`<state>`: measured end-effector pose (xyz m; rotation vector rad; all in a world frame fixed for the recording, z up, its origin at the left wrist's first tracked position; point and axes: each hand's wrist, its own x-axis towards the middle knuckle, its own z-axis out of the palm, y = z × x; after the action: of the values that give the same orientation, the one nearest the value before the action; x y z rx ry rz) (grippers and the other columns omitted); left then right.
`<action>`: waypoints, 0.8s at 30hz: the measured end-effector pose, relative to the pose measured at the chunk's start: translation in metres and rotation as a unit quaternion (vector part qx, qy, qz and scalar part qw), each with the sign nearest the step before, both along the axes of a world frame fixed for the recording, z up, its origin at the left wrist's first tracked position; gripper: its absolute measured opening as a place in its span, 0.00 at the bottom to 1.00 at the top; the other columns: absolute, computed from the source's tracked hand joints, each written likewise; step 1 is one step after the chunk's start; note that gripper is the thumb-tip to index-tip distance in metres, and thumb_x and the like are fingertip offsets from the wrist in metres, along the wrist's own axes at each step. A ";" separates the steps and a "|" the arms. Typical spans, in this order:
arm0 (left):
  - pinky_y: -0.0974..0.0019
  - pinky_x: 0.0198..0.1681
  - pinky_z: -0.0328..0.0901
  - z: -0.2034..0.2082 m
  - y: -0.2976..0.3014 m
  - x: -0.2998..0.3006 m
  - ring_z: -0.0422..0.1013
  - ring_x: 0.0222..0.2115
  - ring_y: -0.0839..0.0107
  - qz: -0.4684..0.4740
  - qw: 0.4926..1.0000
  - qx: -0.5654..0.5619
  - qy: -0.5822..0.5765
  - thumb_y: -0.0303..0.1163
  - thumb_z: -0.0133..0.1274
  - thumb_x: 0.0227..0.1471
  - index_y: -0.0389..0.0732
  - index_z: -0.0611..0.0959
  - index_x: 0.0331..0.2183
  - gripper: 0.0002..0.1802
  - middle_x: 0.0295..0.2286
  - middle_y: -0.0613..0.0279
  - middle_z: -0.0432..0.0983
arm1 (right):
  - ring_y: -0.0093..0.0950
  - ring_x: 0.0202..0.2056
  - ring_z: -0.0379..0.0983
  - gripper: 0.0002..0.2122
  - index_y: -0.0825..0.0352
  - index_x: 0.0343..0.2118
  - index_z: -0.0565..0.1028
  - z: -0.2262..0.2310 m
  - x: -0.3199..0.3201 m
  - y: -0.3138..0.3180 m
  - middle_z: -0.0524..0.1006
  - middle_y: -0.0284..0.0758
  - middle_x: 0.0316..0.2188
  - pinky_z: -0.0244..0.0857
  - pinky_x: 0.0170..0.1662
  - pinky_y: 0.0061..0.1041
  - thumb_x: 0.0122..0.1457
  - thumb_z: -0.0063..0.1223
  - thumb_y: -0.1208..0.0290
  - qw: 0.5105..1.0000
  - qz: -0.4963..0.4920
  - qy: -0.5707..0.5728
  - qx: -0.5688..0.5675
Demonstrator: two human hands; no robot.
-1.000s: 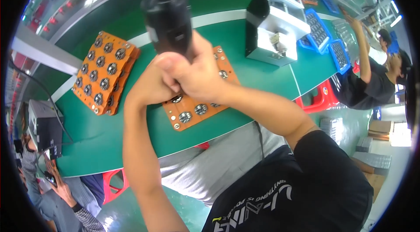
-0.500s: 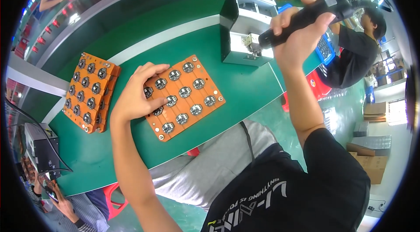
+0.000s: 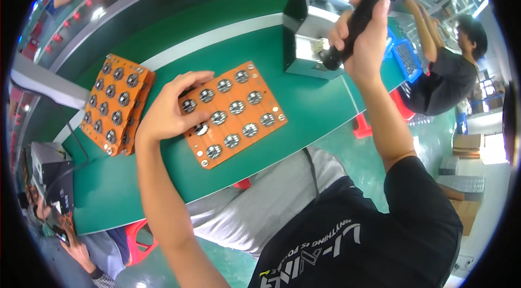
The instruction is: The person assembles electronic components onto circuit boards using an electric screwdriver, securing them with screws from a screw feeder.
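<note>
My right hand [image 3: 361, 43] is wrapped around a black electric screwdriver [image 3: 362, 21], held up at the right. Its lower end is in front of a grey and black box-shaped machine [image 3: 307, 59], possibly a screw feeder; whether they touch, I cannot tell. On the green table lies an orange tray [image 3: 239, 119] with rows of round black and silver parts [image 3: 236, 107]. My left hand [image 3: 165, 111] grips the tray's left side, thumb across the top and forefinger along the far edge. The other fingers are mostly hidden.
Stacked orange trays [image 3: 111, 104] with similar parts lean at the left. Another black and grey machine [image 3: 51, 179] stands at the near left corner. A co-worker in black [image 3: 448, 79] sits at the right beside blue bins [image 3: 406, 60]. Another person's hands [image 3: 78, 252] show lower left.
My right hand has tilted the screwdriver more upright, and its lower end has come slightly away from the machine's front. My left hand stays on the tray. The whole view has shifted a little.
</note>
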<state>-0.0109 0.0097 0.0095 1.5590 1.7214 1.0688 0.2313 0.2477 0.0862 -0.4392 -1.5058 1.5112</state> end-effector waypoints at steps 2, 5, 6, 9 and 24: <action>0.60 0.60 0.62 -0.005 -0.002 -0.009 0.70 0.53 0.60 -0.024 0.998 0.003 -0.066 0.18 0.61 0.36 0.35 0.75 0.54 0.37 0.50 0.52 0.75 | 0.25 0.14 0.57 0.30 0.61 0.45 0.63 -0.007 -0.004 -0.015 0.62 0.32 0.15 0.57 0.24 0.27 0.65 0.29 0.34 0.999 0.039 0.014 -0.003; 0.61 0.62 0.60 -0.001 -0.003 -0.013 0.68 0.56 0.59 -0.049 0.995 -0.011 -0.091 0.17 0.57 0.37 0.34 0.71 0.57 0.39 0.53 0.49 0.72 | 0.25 0.14 0.57 0.37 0.60 0.46 0.64 -0.013 -0.026 -0.056 0.62 0.32 0.14 0.56 0.23 0.28 0.58 0.28 0.25 0.997 0.065 0.030 -0.004; 0.61 0.62 0.60 0.002 -0.003 -0.013 0.68 0.56 0.60 -0.054 0.994 -0.015 -0.089 0.17 0.57 0.37 0.34 0.71 0.57 0.40 0.53 0.49 0.72 | 0.25 0.13 0.58 0.39 0.61 0.47 0.63 -0.018 -0.035 -0.066 0.63 0.32 0.14 0.57 0.23 0.28 0.55 0.29 0.22 0.992 0.111 0.053 -0.014; 0.62 0.63 0.60 -0.001 -0.015 -0.016 0.67 0.56 0.61 -0.047 0.996 -0.007 -0.078 0.17 0.60 0.35 0.35 0.70 0.58 0.43 0.53 0.49 0.72 | 0.26 0.13 0.61 0.41 0.61 0.48 0.62 -0.030 -0.072 -0.106 0.65 0.33 0.14 0.60 0.23 0.27 0.53 0.28 0.21 0.989 0.134 0.058 0.031; 0.59 0.55 0.65 0.002 -0.019 -0.011 0.65 0.53 0.55 -0.017 0.999 -0.041 -0.029 0.19 0.64 0.32 0.43 0.76 0.52 0.39 0.43 0.55 0.74 | 0.26 0.15 0.65 0.42 0.67 0.48 0.58 -0.046 -0.114 -0.153 0.67 0.35 0.15 0.63 0.21 0.24 0.54 0.39 0.24 0.968 0.233 0.046 0.085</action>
<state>-0.0214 -0.0093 0.0117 1.4868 1.6729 1.0034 0.1171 0.0950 0.0397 0.0957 -1.7246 1.7086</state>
